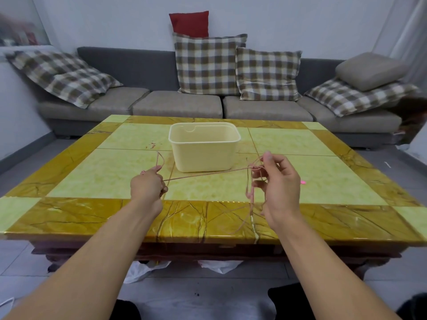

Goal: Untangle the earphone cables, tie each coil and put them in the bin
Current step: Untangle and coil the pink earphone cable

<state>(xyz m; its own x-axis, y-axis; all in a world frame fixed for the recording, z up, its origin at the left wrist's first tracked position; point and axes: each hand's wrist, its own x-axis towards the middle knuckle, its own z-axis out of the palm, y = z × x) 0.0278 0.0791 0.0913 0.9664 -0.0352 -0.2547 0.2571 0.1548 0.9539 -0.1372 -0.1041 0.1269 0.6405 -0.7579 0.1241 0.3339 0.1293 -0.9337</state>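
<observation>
Trouble waiting in the tight pink earphone cable (208, 174), stretching between 2 hands above the worktop (323, 172). Left hand (147, 188) curling round 1 end, fingers closed on it. Right hand (277, 181) pinching the knotty part, with loops hanging down from it. Hands held well apart, pulling the line straight.

Pulling harder now maybe making the knot by the right hand tighter, not looser. Yanking too hard maybe hurting the thin wire. Hanging loops maybe catching on the worktop edge or twisting again. Letting go too soon maybe dropping it all back into a mess.

Bin (204, 146) sitting just behind the cable, in the middle of the worktop. Not showing the bottom of the bin. Hard telling how many cables, 1 or 2, so thin and blurry. Tiny pink bit (303, 182) by the right hand, maybe an earbud, too small for telling.
</observation>
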